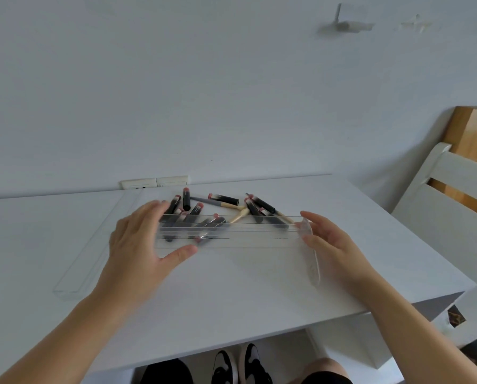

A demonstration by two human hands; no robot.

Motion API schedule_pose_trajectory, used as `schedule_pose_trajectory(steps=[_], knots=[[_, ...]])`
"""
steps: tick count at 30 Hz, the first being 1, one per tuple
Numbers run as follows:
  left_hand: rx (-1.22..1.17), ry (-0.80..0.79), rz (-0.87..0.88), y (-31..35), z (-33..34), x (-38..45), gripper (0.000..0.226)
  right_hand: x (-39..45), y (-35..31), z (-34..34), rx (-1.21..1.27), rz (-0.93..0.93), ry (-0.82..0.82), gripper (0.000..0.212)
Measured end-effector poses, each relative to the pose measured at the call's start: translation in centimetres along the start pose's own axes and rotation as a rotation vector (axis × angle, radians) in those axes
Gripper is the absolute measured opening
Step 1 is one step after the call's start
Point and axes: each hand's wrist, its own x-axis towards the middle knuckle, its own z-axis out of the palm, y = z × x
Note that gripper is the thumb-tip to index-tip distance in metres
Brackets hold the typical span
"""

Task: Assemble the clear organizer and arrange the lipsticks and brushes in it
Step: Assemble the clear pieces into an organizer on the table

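A stack of long clear organizer strips (248, 235) stands on edge across the middle of the white table (231, 286). My left hand (140, 245) grips its left end, thumb in front and fingers behind. My right hand (331, 245) presses its fingertips on the right end. A short clear piece (313, 266) lies under my right hand. A long clear panel (90, 245) lies flat to the left. Behind the strips is a loose pile of black lipsticks (186, 199) with pink ends and wooden-handled brushes (238, 216).
A wall socket plate (154, 182) sits at the table's back edge against the wall. A white chair (453, 206) stands to the right, with a wooden board behind it. The table's right corner is close to my right forearm. My knees and shoes show below the front edge.
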Motion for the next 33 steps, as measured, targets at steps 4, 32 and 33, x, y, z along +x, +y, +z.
schedule_pose_trajectory(steps=[4,32,33], knots=[[-0.234,-0.125,-0.286,-0.7,-0.7,-0.8,0.103,0.0,0.2,0.3,-0.075,-0.036,0.021,0.039],[-0.815,-0.149,-0.674,-1.0,-1.9,-0.5,0.03,-0.8,-0.7,0.5,-0.166,-0.036,-0.01,0.033],[-0.816,-0.16,-0.667,-1.0,-1.9,-0.5,0.03,-0.8,-0.7,0.5,-0.158,-0.036,-0.014,0.033]])
